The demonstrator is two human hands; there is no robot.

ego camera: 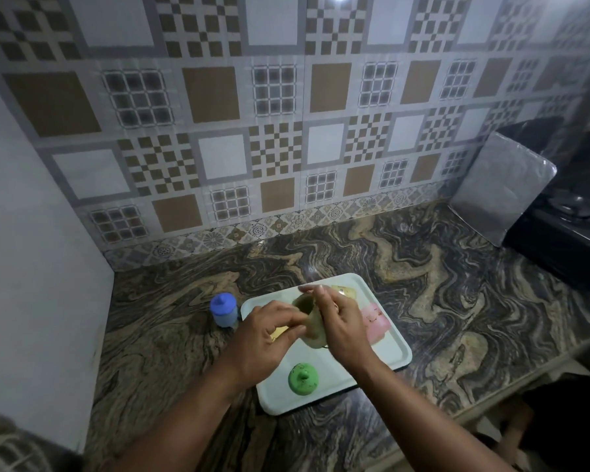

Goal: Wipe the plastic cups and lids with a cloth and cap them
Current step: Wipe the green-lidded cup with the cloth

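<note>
Two hands work above the tray (385,361) on the tabletop (457,301). My right hand (343,327) curls around the green cup (309,321); my left hand (268,335) pinches a yellowish cloth (280,332). I judge the cup light, stiff, slippery: hold its wall.

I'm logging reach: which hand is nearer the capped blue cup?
Left. The left hand is just right of the blue cup; the right hand is farther right, over the tray.
</note>
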